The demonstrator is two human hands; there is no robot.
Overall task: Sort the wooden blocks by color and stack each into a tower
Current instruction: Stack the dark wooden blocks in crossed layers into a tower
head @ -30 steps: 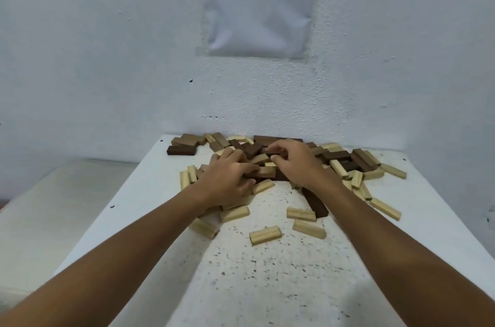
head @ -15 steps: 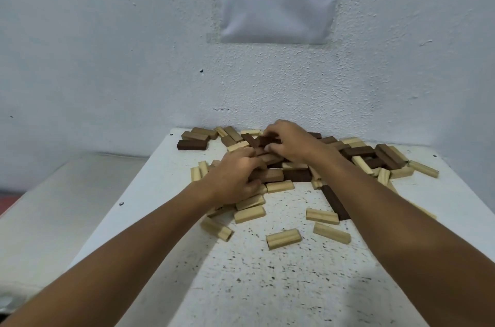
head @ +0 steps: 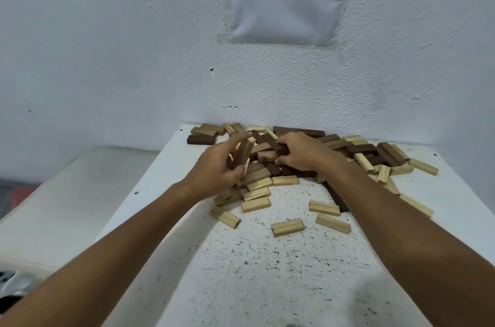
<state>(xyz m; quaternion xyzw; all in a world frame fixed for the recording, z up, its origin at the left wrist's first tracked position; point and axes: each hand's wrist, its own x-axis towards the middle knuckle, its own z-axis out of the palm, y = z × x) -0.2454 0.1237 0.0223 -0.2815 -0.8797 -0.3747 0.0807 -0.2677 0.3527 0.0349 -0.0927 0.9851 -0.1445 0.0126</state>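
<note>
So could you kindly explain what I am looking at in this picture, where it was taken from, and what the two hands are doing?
There is no machine here: a person wears a camera on the head, which looks forward and down, so both bare arms reach in from the bottom. The white table, speckled with dark marks, stands against a white wall with a printed sheet on it. On the table lies an unsorted pile of wooden blocks, some dark brown, some mid-brown, some pale; no tower stands yet. The left hand has a brown block in its grip, tilted up above the pile. The right hand curls its fingers round a dark block in the pile.
</note>
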